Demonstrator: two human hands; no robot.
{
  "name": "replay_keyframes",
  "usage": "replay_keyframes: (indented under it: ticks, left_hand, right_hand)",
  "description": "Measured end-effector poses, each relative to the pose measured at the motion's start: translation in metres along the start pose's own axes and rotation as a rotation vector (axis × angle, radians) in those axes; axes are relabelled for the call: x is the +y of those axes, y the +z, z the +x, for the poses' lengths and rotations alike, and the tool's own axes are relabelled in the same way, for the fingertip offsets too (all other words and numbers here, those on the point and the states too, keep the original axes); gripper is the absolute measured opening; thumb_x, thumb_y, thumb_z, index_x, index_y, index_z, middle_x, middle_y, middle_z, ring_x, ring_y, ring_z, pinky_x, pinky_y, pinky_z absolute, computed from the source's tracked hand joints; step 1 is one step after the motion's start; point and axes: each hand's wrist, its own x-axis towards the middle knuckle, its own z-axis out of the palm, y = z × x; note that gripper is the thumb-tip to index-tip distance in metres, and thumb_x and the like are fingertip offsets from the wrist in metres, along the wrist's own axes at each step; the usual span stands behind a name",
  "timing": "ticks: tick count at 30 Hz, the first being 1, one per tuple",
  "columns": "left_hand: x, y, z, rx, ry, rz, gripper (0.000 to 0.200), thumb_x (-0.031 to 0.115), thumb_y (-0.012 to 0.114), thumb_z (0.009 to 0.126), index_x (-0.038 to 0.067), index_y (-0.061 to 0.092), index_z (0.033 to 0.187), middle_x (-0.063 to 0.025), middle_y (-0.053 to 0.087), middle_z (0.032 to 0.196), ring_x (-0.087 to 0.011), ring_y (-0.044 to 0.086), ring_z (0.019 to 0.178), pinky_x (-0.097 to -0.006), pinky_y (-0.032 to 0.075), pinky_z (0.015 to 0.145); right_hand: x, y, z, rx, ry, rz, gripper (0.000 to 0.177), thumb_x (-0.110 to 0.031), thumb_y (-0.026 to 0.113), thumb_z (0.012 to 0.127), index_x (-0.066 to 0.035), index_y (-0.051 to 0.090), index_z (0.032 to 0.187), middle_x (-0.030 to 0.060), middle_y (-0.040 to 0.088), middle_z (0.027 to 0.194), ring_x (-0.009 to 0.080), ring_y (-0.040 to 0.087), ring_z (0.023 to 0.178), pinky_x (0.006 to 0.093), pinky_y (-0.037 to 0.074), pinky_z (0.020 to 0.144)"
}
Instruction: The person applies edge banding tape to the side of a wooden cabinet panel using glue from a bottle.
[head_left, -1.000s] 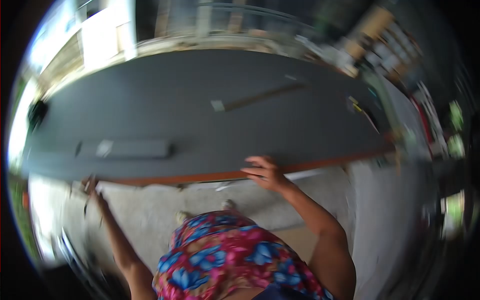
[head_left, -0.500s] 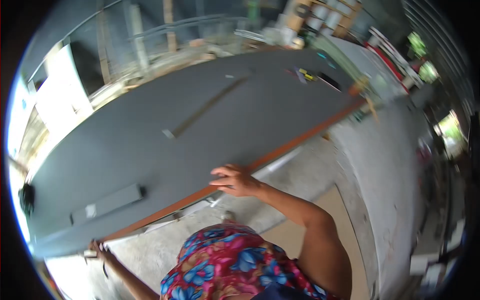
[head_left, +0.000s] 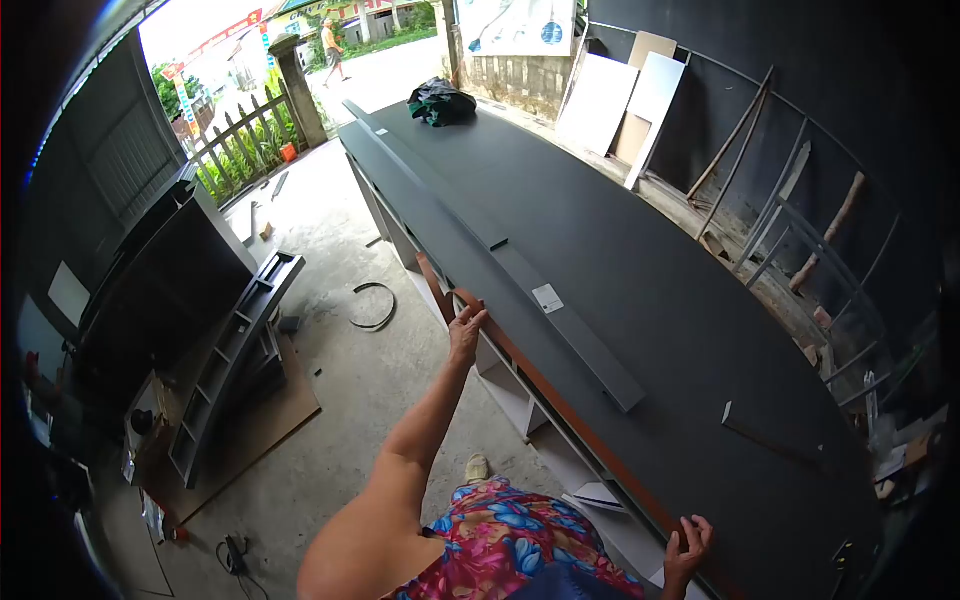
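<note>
My left hand (head_left: 466, 330) is closed on a reddish-brown edge strip (head_left: 437, 287), which bends away from the long edge of a dark grey panel (head_left: 640, 270). Farther right, the same strip lies along the panel's edge. There my right hand (head_left: 690, 545) rests over the edge with its fingers apart. A long grey bar (head_left: 580, 345) with a white label (head_left: 547, 298) lies on the panel. Under the panel, white compartments (head_left: 508, 395) show.
A dark bundle (head_left: 440, 102) sits at the panel's far end. A coiled strip (head_left: 375, 307) lies on the concrete floor. Grey frames (head_left: 215, 385) stand at left. Boards (head_left: 597, 103) lean on the wall. A person (head_left: 331, 48) walks outside.
The view has swung left toward the panel's far end and the outdoors. My left hand now shows closer, with a loose bent length of strip at it. My right hand appears farther right in view.
</note>
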Motion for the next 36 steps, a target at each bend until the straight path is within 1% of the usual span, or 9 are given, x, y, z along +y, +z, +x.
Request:
replay_keyframes:
  ticks: [2, 11, 14, 20, 24, 27, 29, 32, 36]
  left_hand:
    - [-0.004, -0.002, 0.004, 0.002, 0.012, -0.005, 0.033, 0.01, 0.066, 0.082, 0.001, 0.058, 0.113, -0.0037, 0.062, 0.107, -0.0107, 0.056, 0.095, -0.0229, 0.043, 0.084]
    - [-0.017, -0.002, 0.007, -0.007, 0.085, -0.029, 0.036, 0.011, 0.065, 0.083, -0.001, 0.057, 0.115, -0.0051, 0.061, 0.109, -0.0116, 0.056, 0.097, -0.024, 0.043, 0.085]
    - [-0.016, 0.0, 0.005, 0.011, 0.09, -0.008, 0.036, 0.011, 0.066, 0.082, -0.001, 0.057, 0.115, -0.0052, 0.061, 0.108, -0.0115, 0.056, 0.096, -0.0235, 0.043, 0.085]
    - [-0.015, 0.002, 0.001, -0.002, 0.143, -0.031, 0.033, 0.011, 0.065, 0.083, -0.001, 0.058, 0.113, -0.0031, 0.061, 0.103, -0.0103, 0.055, 0.093, -0.023, 0.043, 0.084]
    - [-0.017, 0.002, 0.001, 0.017, 0.146, 0.001, 0.032, 0.012, 0.065, 0.082, -0.001, 0.059, 0.111, -0.0041, 0.058, 0.107, -0.0115, 0.054, 0.095, -0.0246, 0.043, 0.085]
    - [-0.028, 0.001, 0.005, 0.022, 0.18, 0.008, 0.031, 0.012, 0.066, 0.081, 0.001, 0.06, 0.11, -0.0066, 0.057, 0.11, -0.0133, 0.053, 0.099, -0.0258, 0.043, 0.085]
    - [-0.034, -0.002, 0.007, 0.038, 0.179, 0.088, 0.031, 0.015, 0.067, 0.08, 0.003, 0.062, 0.109, -0.0101, 0.056, 0.114, -0.02, 0.051, 0.106, -0.0296, 0.04, 0.09]
    - [-0.022, 0.001, 0.001, 0.054, 0.155, 0.149, 0.033, 0.017, 0.068, 0.08, 0.006, 0.062, 0.11, -0.0136, 0.052, 0.122, -0.0239, 0.048, 0.112, -0.0316, 0.037, 0.095]
    - [-0.015, 0.001, -0.002, 0.054, 0.175, 0.193, 0.032, 0.016, 0.067, 0.08, 0.006, 0.062, 0.11, -0.0141, 0.048, 0.126, -0.0243, 0.047, 0.114, -0.0318, 0.038, 0.094]
  right_hand:
    - [-0.002, 0.003, 0.002, 0.022, 0.014, -0.004, 0.024, -0.012, 0.058, 0.076, 0.001, 0.062, 0.096, 0.0159, 0.052, 0.1, 0.0315, 0.05, 0.097, 0.0427, 0.041, 0.08]
    - [-0.016, 0.019, 0.017, 0.156, -0.021, 0.009, 0.025, -0.012, 0.057, 0.077, 0.002, 0.061, 0.097, 0.0169, 0.053, 0.099, 0.031, 0.053, 0.093, 0.0412, 0.042, 0.081]
    - [-0.031, 0.04, 0.031, 0.222, -0.069, 0.033, 0.028, -0.018, 0.059, 0.074, 0.0, 0.063, 0.095, 0.0149, 0.055, 0.1, 0.031, 0.053, 0.089, 0.0405, 0.043, 0.077]
    - [-0.13, 0.088, 0.077, 0.029, -0.218, 0.278, 0.027, -0.018, 0.059, 0.074, -0.001, 0.064, 0.094, 0.0127, 0.057, 0.098, 0.0286, 0.055, 0.092, 0.0392, 0.044, 0.078]
    - [-0.19, 0.134, 0.113, -0.174, -0.471, 0.354, 0.027, -0.019, 0.06, 0.073, -0.005, 0.065, 0.096, 0.0095, 0.058, 0.103, 0.0272, 0.056, 0.092, 0.038, 0.044, 0.081]
    - [-0.225, 0.169, 0.139, -0.251, -0.636, 0.266, 0.032, -0.02, 0.061, 0.074, -0.006, 0.062, 0.103, 0.01, 0.056, 0.113, 0.028, 0.054, 0.101, 0.0396, 0.042, 0.086]
    - [-0.243, 0.193, 0.153, -0.295, -0.657, 0.198, 0.039, -0.018, 0.062, 0.075, -0.006, 0.058, 0.112, 0.0127, 0.053, 0.12, 0.0298, 0.05, 0.11, 0.0409, 0.039, 0.092]
    - [-0.257, 0.226, 0.17, -0.333, -0.685, 0.077, 0.047, -0.02, 0.061, 0.077, -0.007, 0.052, 0.122, 0.0139, 0.047, 0.128, 0.0313, 0.043, 0.12, 0.0435, 0.035, 0.098]
    - [-0.261, 0.264, 0.182, -0.389, -0.64, -0.054, 0.053, -0.019, 0.057, 0.081, -0.008, 0.043, 0.131, 0.0128, 0.04, 0.136, 0.0313, 0.034, 0.128, 0.0489, 0.027, 0.104]
